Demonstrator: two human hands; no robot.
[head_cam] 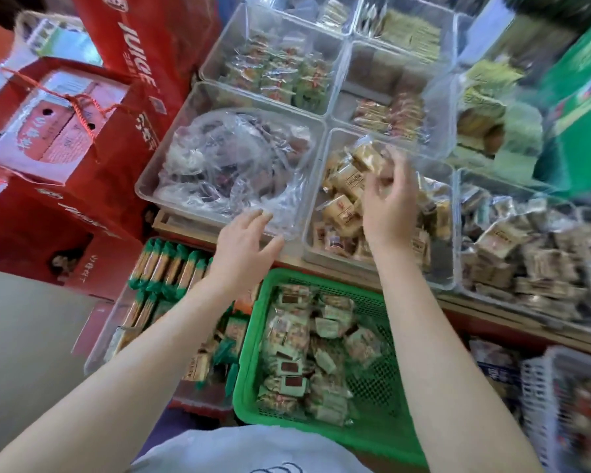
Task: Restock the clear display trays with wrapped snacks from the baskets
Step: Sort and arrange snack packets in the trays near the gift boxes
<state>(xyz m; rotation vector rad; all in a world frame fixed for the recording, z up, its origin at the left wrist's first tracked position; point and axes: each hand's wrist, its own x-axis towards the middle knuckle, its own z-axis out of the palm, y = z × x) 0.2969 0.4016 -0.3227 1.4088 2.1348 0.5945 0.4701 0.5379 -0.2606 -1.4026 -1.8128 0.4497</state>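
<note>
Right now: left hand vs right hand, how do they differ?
The left hand holds nothing, fingers relaxed at the near rim of the tray with the crumpled plastic bag; the right hand pinches a wrapped snack.
The left hand sits lower, close to the green basket; the right hand is over the tray of tan snacks.
Both are bare, reaching forward.

Motion blur smears the far-right trays (526, 233) and the white basket (560, 404) cut by the right edge — labels unreadable — while the right hand (389, 206) hides snacks in the tray (313, 213) beneath it.
</note>
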